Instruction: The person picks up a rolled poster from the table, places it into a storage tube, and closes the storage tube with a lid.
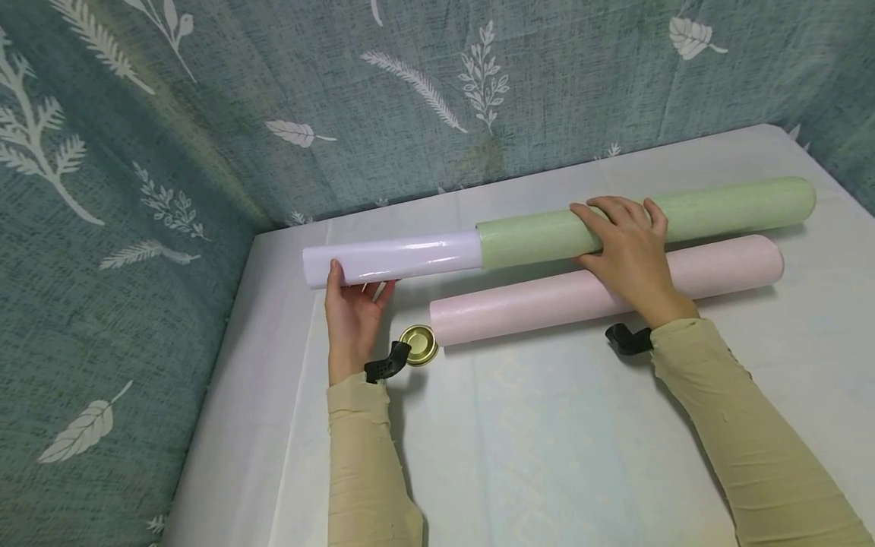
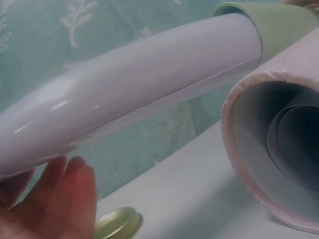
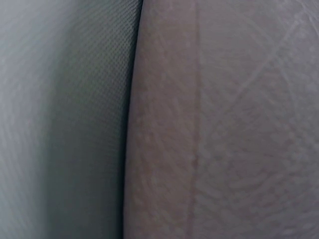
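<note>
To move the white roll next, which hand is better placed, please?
Probably the left hand: it holds the white roll near its outer end, while the right hand grips the green tube.

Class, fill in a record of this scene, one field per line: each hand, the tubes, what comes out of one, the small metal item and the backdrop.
Left hand: holds the white roll, thumb in front, fingers beneath
Right hand: grips the green tube
White roll: sticks out of the green tube's open left end
Pink tube: on the table, rolled sheet inside
Gold lid: near the pink tube's open end
Backdrop: teal cloth, white leaf prints
</note>
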### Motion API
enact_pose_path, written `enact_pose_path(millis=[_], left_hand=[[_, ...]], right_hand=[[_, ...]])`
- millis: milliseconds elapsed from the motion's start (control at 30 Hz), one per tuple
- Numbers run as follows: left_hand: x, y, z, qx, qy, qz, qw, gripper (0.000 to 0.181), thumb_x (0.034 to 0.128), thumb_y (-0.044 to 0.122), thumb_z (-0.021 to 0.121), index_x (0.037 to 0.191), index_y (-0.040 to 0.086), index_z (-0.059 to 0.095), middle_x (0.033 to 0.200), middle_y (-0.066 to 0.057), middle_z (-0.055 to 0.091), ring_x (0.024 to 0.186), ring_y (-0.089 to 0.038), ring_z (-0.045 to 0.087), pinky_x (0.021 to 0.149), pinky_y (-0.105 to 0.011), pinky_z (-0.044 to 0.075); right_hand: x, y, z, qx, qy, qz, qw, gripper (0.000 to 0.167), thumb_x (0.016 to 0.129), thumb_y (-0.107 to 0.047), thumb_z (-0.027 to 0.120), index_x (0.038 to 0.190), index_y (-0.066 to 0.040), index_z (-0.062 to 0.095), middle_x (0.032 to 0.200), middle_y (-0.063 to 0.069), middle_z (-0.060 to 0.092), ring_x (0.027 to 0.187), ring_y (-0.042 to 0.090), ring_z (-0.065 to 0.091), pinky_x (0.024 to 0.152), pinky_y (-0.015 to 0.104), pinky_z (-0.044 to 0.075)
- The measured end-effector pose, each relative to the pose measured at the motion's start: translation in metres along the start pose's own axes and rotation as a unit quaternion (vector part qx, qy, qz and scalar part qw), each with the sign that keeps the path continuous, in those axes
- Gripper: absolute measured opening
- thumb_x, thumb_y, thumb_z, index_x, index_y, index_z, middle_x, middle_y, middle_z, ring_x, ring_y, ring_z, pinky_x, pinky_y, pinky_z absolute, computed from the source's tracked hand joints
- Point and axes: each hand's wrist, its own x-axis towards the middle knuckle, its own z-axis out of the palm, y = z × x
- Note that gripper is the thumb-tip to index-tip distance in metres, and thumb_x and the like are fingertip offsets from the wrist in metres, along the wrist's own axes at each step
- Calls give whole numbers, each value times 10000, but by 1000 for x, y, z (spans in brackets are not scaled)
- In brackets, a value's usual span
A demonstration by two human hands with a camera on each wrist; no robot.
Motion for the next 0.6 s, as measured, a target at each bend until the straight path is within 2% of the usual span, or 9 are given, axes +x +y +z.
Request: enact_pose_path(millis=[200, 267, 400, 500, 600], left_hand=[[0, 0, 0, 58, 373, 325, 9988, 381, 814, 206, 660, 1119, 104, 456, 1042, -73, 521, 944, -212, 515, 811, -364, 418], [0, -1, 0, 181, 524, 497, 9972, 424, 779, 131, 695, 1126, 121, 452, 1048, -77, 521, 922, -208, 531, 785, -349, 432], [0, 0, 2, 598, 783, 712, 9926, 651, 711, 70, 747, 1226, 241, 387, 1146, -84, 475, 939, -218, 552, 790, -348, 453], [1, 0, 2, 800, 753, 747, 9911, 737, 709, 63, 746, 1277, 315, 350, 1181, -92, 443, 941, -229, 553, 796, -360, 454], [2, -1, 1, 1019, 673, 744, 9897, 710, 725, 81, 737, 1284, 317, 367, 1153, -90, 457, 912, -222, 558, 785, -365, 456]], right_hand=[[0, -1, 0, 16, -43, 45, 10000, 704, 616, -161, 819, 1250, -186, 513, 1232, 79, 474, 1178, 297, 354, 1020, 495, 45], [0, -1, 0, 11, -54, 49, 10000, 702, 619, -161, 817, 1251, -186, 512, 1232, 79, 474, 1180, 297, 352, 1020, 495, 45], [1, -1, 0, 12, -50, 40, 10000, 703, 617, -161, 818, 1250, -186, 514, 1231, 77, 476, 1179, 297, 353, 1019, 496, 47], [1, -1, 0, 6, -46, 35, 10000, 704, 617, -163, 818, 1251, -187, 514, 1232, 77, 476, 1178, 297, 354, 1019, 498, 48], [1, -1, -1, 25, -78, 45, 10000, 702, 621, -161, 816, 1253, -186, 512, 1231, 79, 477, 1178, 299, 353, 1018, 499, 45]])
